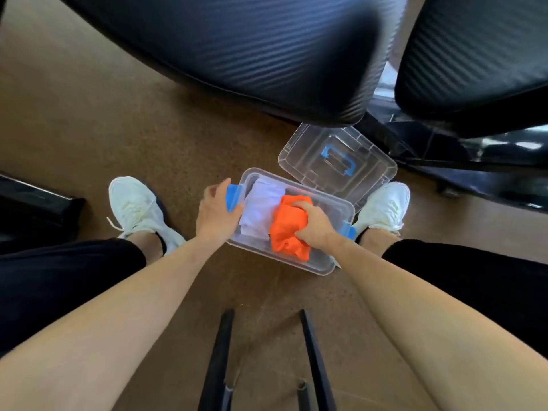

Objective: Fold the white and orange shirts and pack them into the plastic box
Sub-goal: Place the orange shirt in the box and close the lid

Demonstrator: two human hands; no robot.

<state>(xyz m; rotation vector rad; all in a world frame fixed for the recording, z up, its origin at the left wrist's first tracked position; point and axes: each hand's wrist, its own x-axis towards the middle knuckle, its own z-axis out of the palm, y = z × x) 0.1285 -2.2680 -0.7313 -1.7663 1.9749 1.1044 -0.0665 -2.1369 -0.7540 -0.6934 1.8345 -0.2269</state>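
The clear plastic box with blue latches stands on the brown floor between my feet. Inside it, the folded white shirt lies on the left and the bundled orange shirt on the right, touching each other. My right hand grips the orange shirt from above, inside the box. My left hand holds the box's left end over the blue latch, fingers curled on the rim.
The box's clear lid with a blue handle lies on the floor just behind the box. Two black tabletops overhang at the back. My white shoes flank the box. Black chair legs stand near me.
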